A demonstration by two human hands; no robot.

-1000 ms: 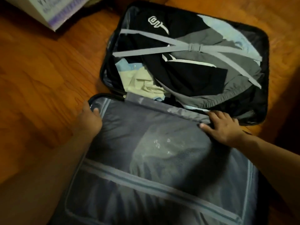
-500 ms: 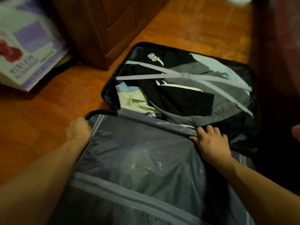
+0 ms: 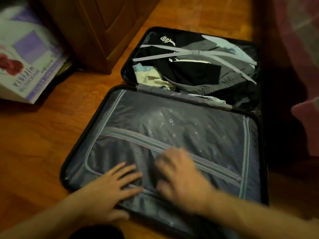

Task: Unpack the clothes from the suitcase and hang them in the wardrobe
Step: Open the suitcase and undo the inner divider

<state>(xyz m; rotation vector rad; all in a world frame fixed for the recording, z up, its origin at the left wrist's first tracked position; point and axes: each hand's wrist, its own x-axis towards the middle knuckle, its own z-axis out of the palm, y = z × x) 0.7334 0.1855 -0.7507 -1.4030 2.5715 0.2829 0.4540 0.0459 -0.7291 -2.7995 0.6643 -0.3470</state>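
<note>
Suitcase (image 3: 82, 163) lies open on floor; clothes (image 3: 193, 71) strapped in far half. Left hand (image 3: 110, 187) flat, fingers spread, on zipped mesh cover (image 3: 198, 135). Right hand (image 3: 179, 178) blurred, finger state unreadable. Step: opening stage. Next likely: find the zip pull.

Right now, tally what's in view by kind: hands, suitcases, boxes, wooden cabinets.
Hands: 2, left hand and right hand, both on the suitcase's mesh divider
Suitcases: 1, suitcase, open
Boxes: 1, box
Wooden cabinets: 1, cabinet
Total: 5
</note>
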